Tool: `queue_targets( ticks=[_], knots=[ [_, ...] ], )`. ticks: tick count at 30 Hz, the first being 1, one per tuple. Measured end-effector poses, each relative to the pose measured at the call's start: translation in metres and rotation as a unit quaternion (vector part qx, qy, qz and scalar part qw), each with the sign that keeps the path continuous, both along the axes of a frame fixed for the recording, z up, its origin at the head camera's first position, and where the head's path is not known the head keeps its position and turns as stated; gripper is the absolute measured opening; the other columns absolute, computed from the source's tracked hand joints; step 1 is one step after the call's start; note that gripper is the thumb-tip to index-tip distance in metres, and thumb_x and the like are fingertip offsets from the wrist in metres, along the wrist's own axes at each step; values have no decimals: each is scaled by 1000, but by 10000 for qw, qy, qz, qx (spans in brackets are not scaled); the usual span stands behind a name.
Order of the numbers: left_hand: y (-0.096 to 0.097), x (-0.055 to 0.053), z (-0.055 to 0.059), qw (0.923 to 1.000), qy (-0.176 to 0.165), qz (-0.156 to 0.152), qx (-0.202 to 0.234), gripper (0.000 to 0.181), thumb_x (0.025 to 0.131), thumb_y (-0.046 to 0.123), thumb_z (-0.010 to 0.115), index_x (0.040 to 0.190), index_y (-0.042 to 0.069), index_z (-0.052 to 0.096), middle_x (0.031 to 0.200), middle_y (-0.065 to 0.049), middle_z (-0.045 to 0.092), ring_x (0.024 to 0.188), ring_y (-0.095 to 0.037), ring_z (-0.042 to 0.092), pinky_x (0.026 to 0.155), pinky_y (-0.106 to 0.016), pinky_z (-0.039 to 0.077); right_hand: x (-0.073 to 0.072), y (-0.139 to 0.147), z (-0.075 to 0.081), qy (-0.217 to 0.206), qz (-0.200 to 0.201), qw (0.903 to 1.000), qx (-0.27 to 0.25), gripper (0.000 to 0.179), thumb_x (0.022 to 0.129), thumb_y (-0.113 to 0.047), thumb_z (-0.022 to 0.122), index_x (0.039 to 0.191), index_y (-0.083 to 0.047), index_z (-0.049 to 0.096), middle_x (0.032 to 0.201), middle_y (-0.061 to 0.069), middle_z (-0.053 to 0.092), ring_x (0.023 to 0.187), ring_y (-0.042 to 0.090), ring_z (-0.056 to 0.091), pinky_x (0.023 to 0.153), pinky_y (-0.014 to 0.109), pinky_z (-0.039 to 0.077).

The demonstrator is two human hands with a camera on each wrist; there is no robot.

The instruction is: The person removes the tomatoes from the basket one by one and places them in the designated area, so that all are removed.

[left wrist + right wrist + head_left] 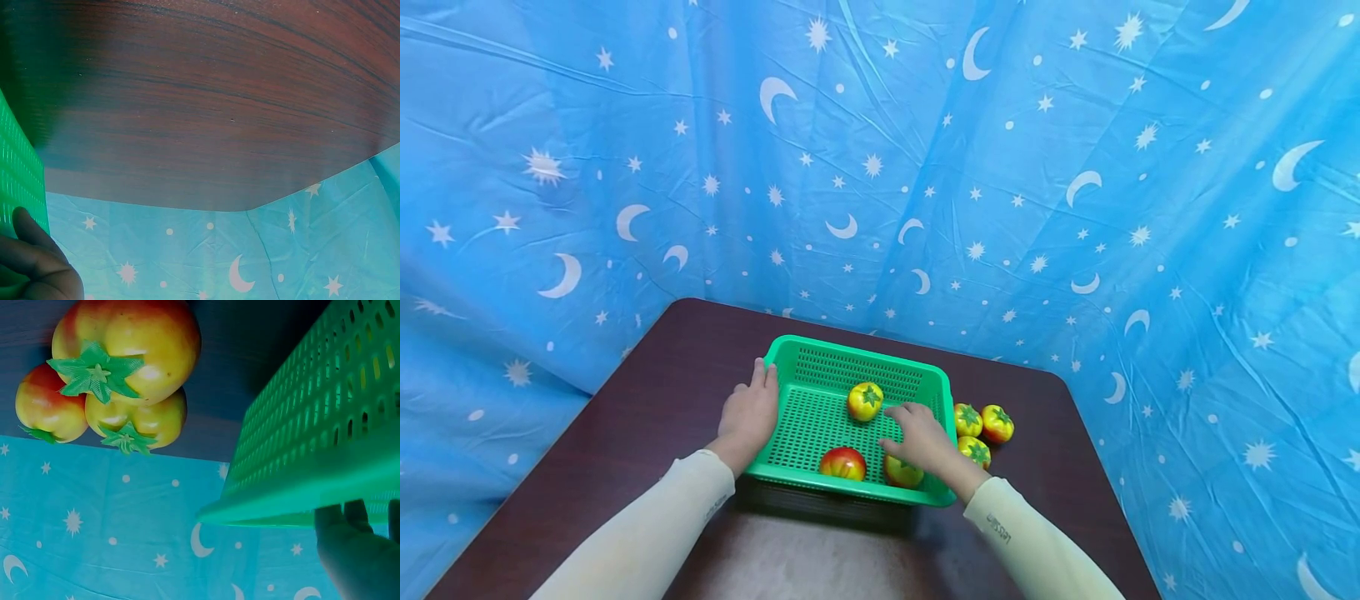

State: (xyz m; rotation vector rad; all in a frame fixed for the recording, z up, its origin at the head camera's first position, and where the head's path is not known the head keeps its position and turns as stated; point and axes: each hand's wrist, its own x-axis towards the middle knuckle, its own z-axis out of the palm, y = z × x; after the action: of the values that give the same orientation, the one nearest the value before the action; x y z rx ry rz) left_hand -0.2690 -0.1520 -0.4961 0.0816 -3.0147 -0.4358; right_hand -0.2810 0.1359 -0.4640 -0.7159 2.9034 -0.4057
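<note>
A green plastic basket (820, 423) with perforated walls stands on the table. My left hand (751, 417) holds its left rim; in the left wrist view a finger (37, 234) lies against the outer wall. My right hand (922, 437) is over the basket's right part, fingers spread apart and nothing between them. Below it, partly hidden, lies a yellow tomato (902, 473). Another yellow tomato (865, 402) with a green leafy top is near the basket's middle, left of the right fingertips. A red-yellow tomato (843, 463) sits by the near wall.
Outside the basket's right wall are three tomatoes: a yellow one (967, 419), a redder one (997, 424) and a nearer one (974, 452). The dark wooden table (647, 433) ends at a blue curtain (880, 208) with moons and stars.
</note>
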Motion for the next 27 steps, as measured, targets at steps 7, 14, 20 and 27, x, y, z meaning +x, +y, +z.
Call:
queue_targets(
  ticks=[7, 14, 20, 27],
  knots=[
    [1, 1, 0, 10000, -17, 25, -31, 66, 97, -8, 52, 157, 0, 25, 164, -27, 20, 99, -41, 60, 74, -48, 59, 6, 2, -4, -513, 195, 9985, 61, 59, 92, -35, 72, 143, -11, 55, 150, 23, 48, 139, 43, 41, 109, 59, 44],
    [4, 2, 0, 9999, -29, 24, -103, 64, 98, -8, 50, 157, 0, 26, 164, -28, 20, 97, -40, 61, 72, -46, 58, 12, 3, -14, -785, 252, 9963, 244, 57, 92, -34, 70, 143, -12, 55, 146, 19, 52, 133, 40, 48, 107, 57, 45],
    [3, 2, 0, 9999, 18, 6, -162, 63, 98, -8, 50, 157, -1, 27, 163, -28, 22, 94, -39, 61, 71, -45, 58, 13, 6, -16, -825, 532, 9945, 352, 45, 96, -27, 66, 136, -9, 61, 135, 15, 61, 121, 33, 58, 103, 51, 50],
    [1, 1, 0, 9998, 69, 2, -169, 63, 98, -7, 51, 156, -2, 28, 162, -29, 24, 92, -39, 61, 70, -46, 58, 12, 8, -17, -997, 572, 9921, 495, 44, 93, -26, 68, 133, -7, 63, 132, 15, 62, 116, 31, 59, 102, 51, 50]
  ],
)
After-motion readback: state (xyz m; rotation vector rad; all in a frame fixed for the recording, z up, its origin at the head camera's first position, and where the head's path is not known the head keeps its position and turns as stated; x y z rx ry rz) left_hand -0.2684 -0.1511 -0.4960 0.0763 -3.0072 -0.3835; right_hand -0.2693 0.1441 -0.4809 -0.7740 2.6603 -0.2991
